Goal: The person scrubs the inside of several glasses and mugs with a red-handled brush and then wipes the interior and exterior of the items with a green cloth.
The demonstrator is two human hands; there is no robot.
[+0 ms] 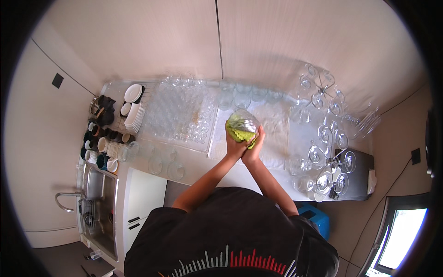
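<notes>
Both hands meet in front of me over the counter, around a shiny transparent glass vessel [246,119] and a yellow-green cloth [238,134]. My left hand [236,148] grips the cloth against the vessel's lower left side. On the other side, my right hand [255,147] closes about the vessel, with a fold of cloth hanging between the hands. The fingers largely hide the vessel's lower part, so its exact shape cannot be told. Below the hands, a white cloth [275,138] is spread on the counter.
Densely packed small glasses [176,110] stand left on a tray. Tumblers [242,98] line the back. Stemware hangs on metal racks [331,161] at right. Cups [104,143] and white dishes [134,116] sit near the steel sink [98,207]. Loose glasses [175,170] stand near the front edge.
</notes>
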